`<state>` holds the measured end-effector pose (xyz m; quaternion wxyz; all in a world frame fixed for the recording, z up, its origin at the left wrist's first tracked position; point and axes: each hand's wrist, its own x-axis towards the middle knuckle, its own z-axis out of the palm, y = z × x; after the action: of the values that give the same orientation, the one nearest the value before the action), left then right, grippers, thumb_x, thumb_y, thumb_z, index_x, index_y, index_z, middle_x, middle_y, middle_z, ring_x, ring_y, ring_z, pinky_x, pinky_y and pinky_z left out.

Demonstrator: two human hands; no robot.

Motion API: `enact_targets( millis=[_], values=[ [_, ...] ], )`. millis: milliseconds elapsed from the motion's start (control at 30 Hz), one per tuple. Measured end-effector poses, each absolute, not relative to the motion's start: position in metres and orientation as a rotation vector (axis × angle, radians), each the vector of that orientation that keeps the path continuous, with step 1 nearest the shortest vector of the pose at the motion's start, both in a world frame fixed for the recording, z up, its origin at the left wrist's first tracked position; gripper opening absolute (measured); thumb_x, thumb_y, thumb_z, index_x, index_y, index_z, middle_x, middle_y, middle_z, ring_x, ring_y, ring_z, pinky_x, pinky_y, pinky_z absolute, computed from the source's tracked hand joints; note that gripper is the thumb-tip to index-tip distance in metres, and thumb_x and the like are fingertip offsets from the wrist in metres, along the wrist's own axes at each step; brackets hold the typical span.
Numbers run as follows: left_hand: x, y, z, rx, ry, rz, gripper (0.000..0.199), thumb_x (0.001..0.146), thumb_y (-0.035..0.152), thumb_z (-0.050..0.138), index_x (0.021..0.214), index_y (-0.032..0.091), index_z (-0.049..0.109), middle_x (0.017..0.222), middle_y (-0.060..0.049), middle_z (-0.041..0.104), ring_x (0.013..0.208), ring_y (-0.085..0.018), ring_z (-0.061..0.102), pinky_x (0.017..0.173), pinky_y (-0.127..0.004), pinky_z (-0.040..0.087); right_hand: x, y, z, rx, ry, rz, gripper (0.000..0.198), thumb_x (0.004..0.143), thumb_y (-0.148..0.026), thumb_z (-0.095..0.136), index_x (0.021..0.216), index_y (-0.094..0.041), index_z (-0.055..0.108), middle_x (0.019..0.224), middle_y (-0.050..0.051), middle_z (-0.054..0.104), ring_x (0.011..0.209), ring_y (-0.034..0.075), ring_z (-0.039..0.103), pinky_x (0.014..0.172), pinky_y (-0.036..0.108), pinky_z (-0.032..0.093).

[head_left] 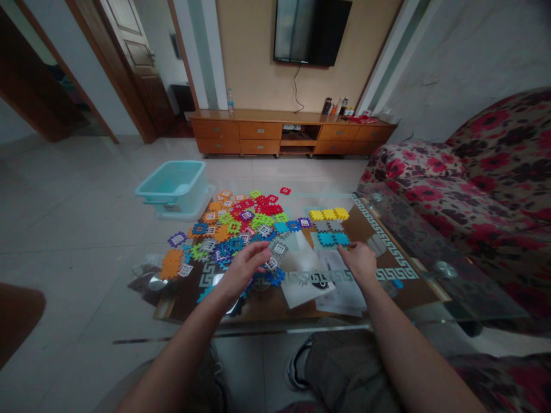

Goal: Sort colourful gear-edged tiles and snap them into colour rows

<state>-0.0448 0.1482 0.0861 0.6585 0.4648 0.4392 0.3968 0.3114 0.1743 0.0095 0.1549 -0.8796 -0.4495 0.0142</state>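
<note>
The left hand [249, 261] is over the near right part of a loose pile of toothed plastic pieces [221, 232], left of the middle of the desk [400, 272]. Its fingers are loosely bent, pointing toward the right edge, with a narrow space between thumb and fingers; I cannot tell whether it holds a piece. A grey piece [280, 248] and a white window piece [271, 264] lie just beside its fingertips.

The right hand [360, 261] is well apart from the left, on the right half of the desk. Its fingers are bent close together, tips just by the near side of the blue row [326, 238]; whether they touch or grip it, I cannot tell. Beyond the blue row, toward the far edge, come the grey row [321, 226] and then the yellow row [329, 214].

Orange pieces [172, 264] lie toward the left edge, one red piece [285, 190] near the far edge. A turquoise tub [191, 192] stands at the far left corner.
</note>
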Motion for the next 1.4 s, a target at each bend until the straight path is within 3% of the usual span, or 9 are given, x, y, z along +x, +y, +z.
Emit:
enact_targets(
  millis=[1400],
  values=[
    [-0.044, 0.143, 0.099, 1.156, 1.050, 0.809, 0.059, 0.080, 0.056, 0.068, 0.124, 0.017, 0.062, 0.128, -0.014, 0.062, 0.110, -0.027, 0.060, 0.082, -0.035, 0.049, 0.302, 0.175, 0.018, -2.573, -1.214, 0.109, 0.044, 0.080, -0.051, 0.062, 0.106, -0.018, 0.074, 0.106, 0.018, 0.073, 0.099, 0.033, 0.070, 0.082, 0.042, 0.055]
  ],
)
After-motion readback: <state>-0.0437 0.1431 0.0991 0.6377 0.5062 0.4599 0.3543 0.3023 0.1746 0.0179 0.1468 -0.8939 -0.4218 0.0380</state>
